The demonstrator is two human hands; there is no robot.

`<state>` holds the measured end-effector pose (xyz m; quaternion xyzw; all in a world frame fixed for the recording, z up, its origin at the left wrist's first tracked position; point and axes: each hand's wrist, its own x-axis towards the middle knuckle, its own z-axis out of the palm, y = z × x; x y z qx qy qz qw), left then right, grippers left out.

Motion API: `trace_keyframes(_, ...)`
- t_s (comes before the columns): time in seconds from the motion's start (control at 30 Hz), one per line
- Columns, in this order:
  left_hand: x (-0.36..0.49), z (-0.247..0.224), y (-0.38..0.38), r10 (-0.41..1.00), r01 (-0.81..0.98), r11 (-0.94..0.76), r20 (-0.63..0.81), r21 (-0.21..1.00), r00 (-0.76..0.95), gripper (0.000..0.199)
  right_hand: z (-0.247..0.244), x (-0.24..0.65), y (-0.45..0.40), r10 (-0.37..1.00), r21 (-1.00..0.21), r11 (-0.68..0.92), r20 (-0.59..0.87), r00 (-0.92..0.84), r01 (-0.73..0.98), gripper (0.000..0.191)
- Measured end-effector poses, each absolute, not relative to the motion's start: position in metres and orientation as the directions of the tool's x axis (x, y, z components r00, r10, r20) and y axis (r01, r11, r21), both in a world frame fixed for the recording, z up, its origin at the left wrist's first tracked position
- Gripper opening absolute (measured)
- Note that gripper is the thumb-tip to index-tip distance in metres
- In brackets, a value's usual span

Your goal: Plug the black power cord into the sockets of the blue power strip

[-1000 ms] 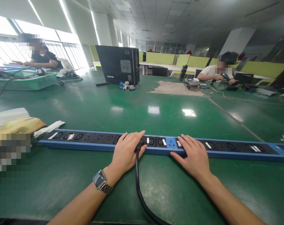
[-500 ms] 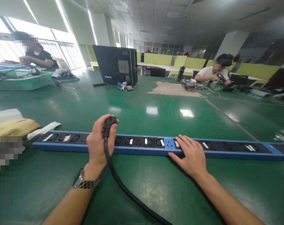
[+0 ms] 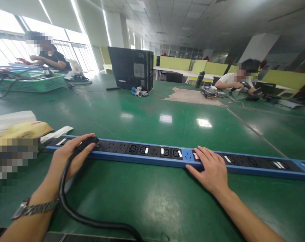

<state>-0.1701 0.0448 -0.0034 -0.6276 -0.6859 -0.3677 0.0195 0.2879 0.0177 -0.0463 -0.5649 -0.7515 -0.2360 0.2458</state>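
Note:
A long blue-edged power strip (image 3: 147,159) with black sockets and one blue socket lies across the green table. My left hand (image 3: 73,154), with a watch on its wrist, grips a black plug (image 3: 88,144) over the strip's left part. From the plug a thick black cable (image 3: 92,222) curves down toward the bottom edge. My right hand (image 3: 211,168) rests on the strip just right of the blue socket, thumb along the near edge and fingers over the top.
At the left lie a yellow packet (image 3: 29,129) and white paper. Farther back are a green basket (image 3: 41,84) with cables, a black computer case (image 3: 132,69) and gloves (image 3: 139,91). Two people sit at the far left and far right.
My left hand has moved left and lower with the plug, now tilted over the strip. My right hand stays on the strip. The view has shifted slightly.

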Motion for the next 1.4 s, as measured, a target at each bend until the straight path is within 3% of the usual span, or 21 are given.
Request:
trace_keyframes(0.13,-0.173,-0.004,0.052,0.843,0.899,-0.219,0.537,0.379,-0.021,0.041,-0.046,0.288,0.017,0.733,0.075,0.257,0.634,-0.245,0.964,0.059)
trace_keyframes(0.3,-0.180,-0.011,0.049,0.787,0.899,-0.260,0.617,0.351,-0.013,0.037,-0.045,0.287,0.016,0.740,0.062,0.260,0.628,-0.240,0.964,0.060)
trace_keyframes(0.47,-0.183,-0.010,0.048,0.811,0.916,-0.304,0.576,0.263,0.104,0.034,-0.045,0.287,0.015,0.752,0.063,0.252,0.616,-0.236,0.966,0.061)
trace_keyframes(0.63,-0.176,-0.015,0.049,0.810,0.886,-0.364,0.567,0.287,0.149,0.031,-0.046,0.287,0.015,0.753,0.068,0.251,0.613,-0.239,0.966,0.060)
trace_keyframes(1.0,-0.179,-0.028,0.047,0.840,0.904,-0.243,0.543,0.351,0.015,0.037,-0.046,0.289,0.015,0.747,0.080,0.272,0.611,-0.263,0.959,0.060)
trace_keyframes(1.4,-0.183,-0.010,0.048,0.833,0.883,-0.338,0.540,0.327,0.119,0.036,-0.045,0.287,0.016,0.748,0.031,0.273,0.621,-0.233,0.961,0.058)
